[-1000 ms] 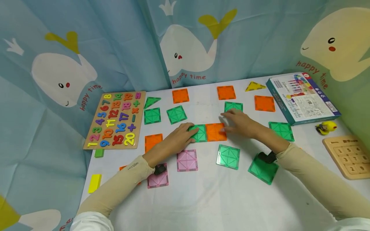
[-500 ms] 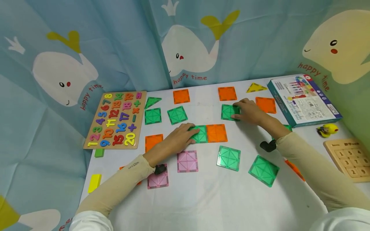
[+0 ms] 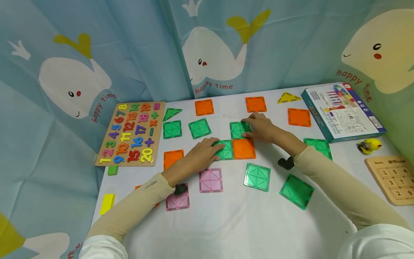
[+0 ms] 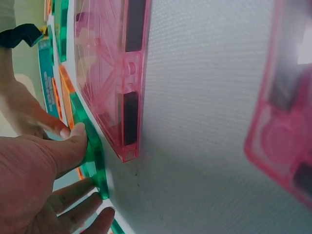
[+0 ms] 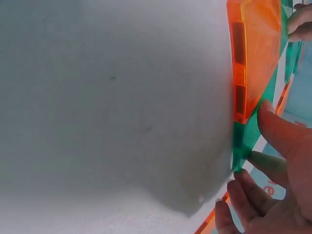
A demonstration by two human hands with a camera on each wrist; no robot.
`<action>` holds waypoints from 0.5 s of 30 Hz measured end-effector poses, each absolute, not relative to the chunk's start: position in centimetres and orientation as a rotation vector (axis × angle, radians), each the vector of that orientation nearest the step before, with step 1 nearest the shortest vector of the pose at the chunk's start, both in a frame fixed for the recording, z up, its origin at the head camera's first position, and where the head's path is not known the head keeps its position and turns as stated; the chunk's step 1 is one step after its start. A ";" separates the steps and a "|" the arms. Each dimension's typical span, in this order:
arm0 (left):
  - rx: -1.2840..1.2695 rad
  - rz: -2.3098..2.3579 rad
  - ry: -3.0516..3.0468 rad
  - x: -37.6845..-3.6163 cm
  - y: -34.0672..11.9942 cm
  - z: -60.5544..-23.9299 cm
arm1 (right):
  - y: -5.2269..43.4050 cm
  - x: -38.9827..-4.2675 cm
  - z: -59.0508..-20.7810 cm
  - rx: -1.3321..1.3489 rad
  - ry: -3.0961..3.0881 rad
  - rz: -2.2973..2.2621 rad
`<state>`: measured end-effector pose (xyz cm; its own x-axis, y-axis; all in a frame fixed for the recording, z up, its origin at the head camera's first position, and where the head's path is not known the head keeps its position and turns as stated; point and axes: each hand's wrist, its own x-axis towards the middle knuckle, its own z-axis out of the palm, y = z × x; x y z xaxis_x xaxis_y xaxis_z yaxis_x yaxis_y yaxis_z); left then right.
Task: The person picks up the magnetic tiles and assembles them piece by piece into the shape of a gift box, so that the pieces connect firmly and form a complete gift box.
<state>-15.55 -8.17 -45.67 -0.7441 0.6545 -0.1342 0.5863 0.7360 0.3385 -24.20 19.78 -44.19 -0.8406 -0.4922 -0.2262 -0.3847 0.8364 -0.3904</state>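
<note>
On the white table a green square tile (image 3: 224, 150) and an orange square tile (image 3: 244, 148) lie joined side by side. My left hand (image 3: 204, 154) rests flat on the green tile's left part, thumb at its edge (image 4: 80, 139). My right hand (image 3: 261, 127) pinches a second green square tile (image 3: 238, 130) lying just behind the orange one; the right wrist view shows this green tile (image 5: 251, 131) touching the orange tile (image 5: 256, 53). A pink tile (image 3: 210, 180) lies just in front of the pair and shows close up in the left wrist view (image 4: 114, 73).
Loose orange tiles (image 3: 204, 107), green tiles (image 3: 199, 128) and a yellow triangle (image 3: 288, 98) lie around. A number puzzle board (image 3: 130, 133) sits at left, a toy box (image 3: 343, 111) at back right, a wooden keypad (image 3: 392, 178) and small yellow toy (image 3: 369, 146) at right. Curtain walls surround the table.
My right hand left the orange tile, reached back to a green tile, and slid it forward-left to sit behind the orange tile. My left hand stayed on the joined green tile.
</note>
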 end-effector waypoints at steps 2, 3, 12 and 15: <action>0.974 0.395 2.695 -15.6 -8.1 -45.6 | 19.6 -23.9 -44.1 -0.658 2.700 -0.448; 0.971 0.392 2.695 -15.6 -8.1 -45.6 | 19.5 -23.6 -44.0 -0.655 2.702 -0.432; 0.964 0.379 2.683 -15.7 -8.1 -45.7 | 18.6 -19.4 -43.3 -0.700 2.692 -0.293; 0.962 0.373 2.686 -15.7 -8.1 -45.7 | 18.6 -18.4 -43.2 -0.739 2.690 -0.273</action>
<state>-15.68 -8.06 -45.72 -0.7458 0.6470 -0.1585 0.5792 0.7474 0.3254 -18.42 18.56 -43.20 -0.8081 -0.5241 -0.2689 -0.4594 0.8465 -0.2692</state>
